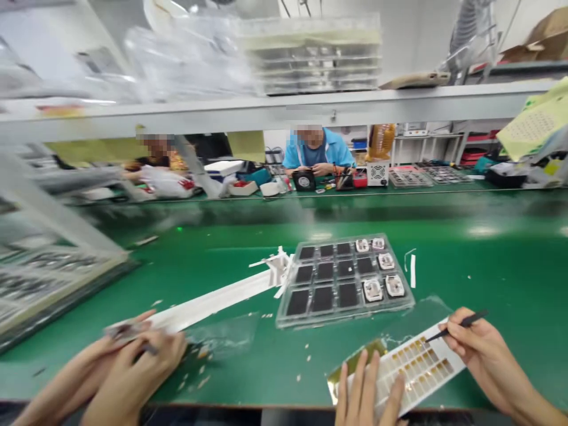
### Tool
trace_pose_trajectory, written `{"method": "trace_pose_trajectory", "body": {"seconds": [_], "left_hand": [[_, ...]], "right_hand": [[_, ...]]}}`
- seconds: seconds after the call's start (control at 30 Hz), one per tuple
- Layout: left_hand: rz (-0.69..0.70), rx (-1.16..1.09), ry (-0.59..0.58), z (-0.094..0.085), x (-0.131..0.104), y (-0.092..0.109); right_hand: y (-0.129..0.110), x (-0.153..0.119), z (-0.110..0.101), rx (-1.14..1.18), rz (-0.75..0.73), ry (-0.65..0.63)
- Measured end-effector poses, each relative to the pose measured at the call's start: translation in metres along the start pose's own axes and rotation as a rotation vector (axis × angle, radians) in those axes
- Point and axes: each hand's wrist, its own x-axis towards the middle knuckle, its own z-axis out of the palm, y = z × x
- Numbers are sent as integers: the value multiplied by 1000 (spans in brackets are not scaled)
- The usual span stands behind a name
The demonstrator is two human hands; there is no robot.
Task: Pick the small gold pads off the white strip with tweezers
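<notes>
My right hand (477, 349) is closed round dark pointed tweezers (470, 320), whose tip is at the upper row of small amber pieces on a white sticker sheet (450, 349). My left hand (366, 390) lies on the lower left part of that sheet, fingers stretched out and pressing it to the bench. Beneath the sheet's left end shows a shiny gold-coloured sheet (355, 362). Beyond my hands sits a clear plastic tray (346, 319) with black-lined compartments; several small white-framed parts (373, 290) fill cells on its right side. Whether the tweezers grip a piece is too small to tell.
A co-worker's two hands (133, 361) work at the left, blurred, over a long white strip (213, 305). Scraps (202, 378) litter the green bench (275, 378). A shelf beam (248, 109) crosses above; another person (317, 151) sits opposite.
</notes>
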Motion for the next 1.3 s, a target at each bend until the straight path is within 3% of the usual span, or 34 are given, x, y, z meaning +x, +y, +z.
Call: {"method": "trace_pose_trajectory", "body": {"seconds": [0.2,0.33,0.5,0.57,0.93,1.2,1.3], "left_hand": [[7,-31,46,5,13,5],[4,5,86,6,16,7],[-69,-87,329,19,21,18],[-84,-93,362,23,23,22],[-100,-163,336,23,26,23],[-20,-216,146,10,20,13],[-41,-245,155,6,21,12]], "right_hand": [[-11,10,1,-46,24,7],[-5,13,0,-74,52,15],[3,15,3,-65,81,9],[5,16,4,-72,77,8],[7,17,7,-139,43,16],[15,19,6,-141,34,43],[16,19,9,-171,8,41]]}}
